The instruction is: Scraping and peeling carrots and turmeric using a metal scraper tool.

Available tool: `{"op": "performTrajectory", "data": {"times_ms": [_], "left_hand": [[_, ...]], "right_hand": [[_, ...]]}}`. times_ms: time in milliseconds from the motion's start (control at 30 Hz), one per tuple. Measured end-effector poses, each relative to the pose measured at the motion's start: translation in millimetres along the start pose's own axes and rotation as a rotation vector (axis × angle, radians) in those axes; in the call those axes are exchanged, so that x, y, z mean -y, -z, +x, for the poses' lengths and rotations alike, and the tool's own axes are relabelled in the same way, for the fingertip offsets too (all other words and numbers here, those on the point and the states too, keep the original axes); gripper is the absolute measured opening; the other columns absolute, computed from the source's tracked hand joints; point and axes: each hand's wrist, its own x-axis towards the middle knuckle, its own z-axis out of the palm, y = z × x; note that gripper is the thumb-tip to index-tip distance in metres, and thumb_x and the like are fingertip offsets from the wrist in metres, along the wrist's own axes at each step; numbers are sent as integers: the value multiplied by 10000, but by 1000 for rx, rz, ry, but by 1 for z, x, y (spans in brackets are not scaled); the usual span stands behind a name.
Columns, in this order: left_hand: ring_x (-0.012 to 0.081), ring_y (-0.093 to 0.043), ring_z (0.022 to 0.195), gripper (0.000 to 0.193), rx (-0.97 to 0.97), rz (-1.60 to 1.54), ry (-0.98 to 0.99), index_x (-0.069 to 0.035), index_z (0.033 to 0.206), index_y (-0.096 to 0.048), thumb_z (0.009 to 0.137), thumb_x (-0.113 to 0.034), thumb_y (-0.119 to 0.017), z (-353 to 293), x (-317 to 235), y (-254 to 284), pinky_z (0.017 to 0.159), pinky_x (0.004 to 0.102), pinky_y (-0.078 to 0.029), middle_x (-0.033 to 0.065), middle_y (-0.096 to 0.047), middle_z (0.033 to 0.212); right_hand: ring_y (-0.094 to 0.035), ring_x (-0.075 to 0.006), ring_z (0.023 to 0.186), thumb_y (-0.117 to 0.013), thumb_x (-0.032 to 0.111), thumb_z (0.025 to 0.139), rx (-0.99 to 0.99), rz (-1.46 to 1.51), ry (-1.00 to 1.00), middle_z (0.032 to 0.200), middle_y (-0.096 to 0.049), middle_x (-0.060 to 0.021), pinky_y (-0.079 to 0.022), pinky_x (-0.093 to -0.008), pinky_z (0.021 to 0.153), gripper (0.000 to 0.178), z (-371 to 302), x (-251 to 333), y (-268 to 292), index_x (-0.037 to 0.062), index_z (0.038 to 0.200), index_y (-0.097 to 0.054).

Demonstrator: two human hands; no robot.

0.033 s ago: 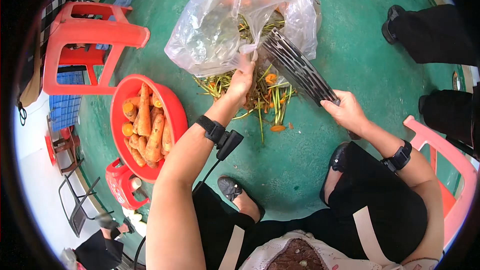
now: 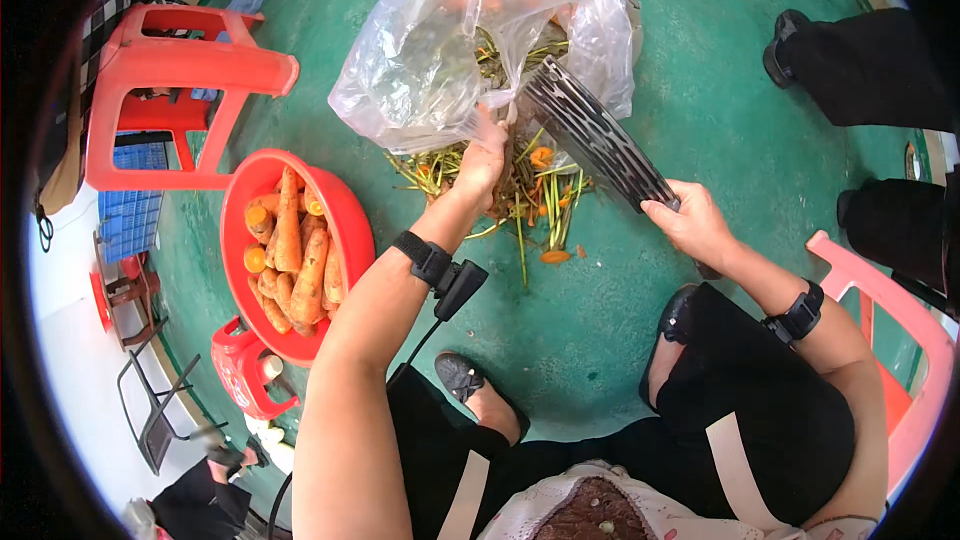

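Note:
My left hand (image 2: 484, 157) is closed on the gathered edge of a large clear plastic bag (image 2: 400, 75), which spreads out on the far side. Green stalks and orange scraps show through the film. Below the hand lies a heap of carrot tops (image 2: 560, 202) on the floor, partly under the bag. My right hand (image 2: 698, 227) grips the near end of a flat, dark slatted piece (image 2: 600, 135), thumb on top. This piece slants up to the left, its far end beside the bag's opening. I cannot tell exactly what kind of thing it is.
To the left stands a red basin (image 2: 367, 230) full of carrots (image 2: 287, 230), beside a red stool (image 2: 195, 60) and a small red stool (image 2: 240, 365). A pink chair (image 2: 905, 325) is at the right. Other people's legs (image 2: 865, 70) show at the right edge.
At the lower left, another person's hand and dark clothing have shifted slightly. My hands, the bag and the slatted piece show almost no movement.

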Motion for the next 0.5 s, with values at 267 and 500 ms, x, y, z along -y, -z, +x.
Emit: {"op": "performTrajectory", "data": {"times_ms": [267,500], "left_hand": [[144,-484,598,384,-80,139,75,-81,997,-498,851,-426,-416,-18,-13,-9,531,295,-406,37,-517,745],[159,-505,556,410,-11,-190,110,-82,913,-506,826,-478,-449,-25,8,8,498,288,-434,42,-522,676]], "right_hand": [[-409,-63,518,-570,193,768,-9,-48,-62,552,-484,-12,-364,-276,479,245,-4,-5,5,-15,893,-603],[-411,-66,522,-570,189,770,-12,-53,-17,559,-490,-13,-366,-280,481,240,-4,-4,4,-13,896,-601]]}}
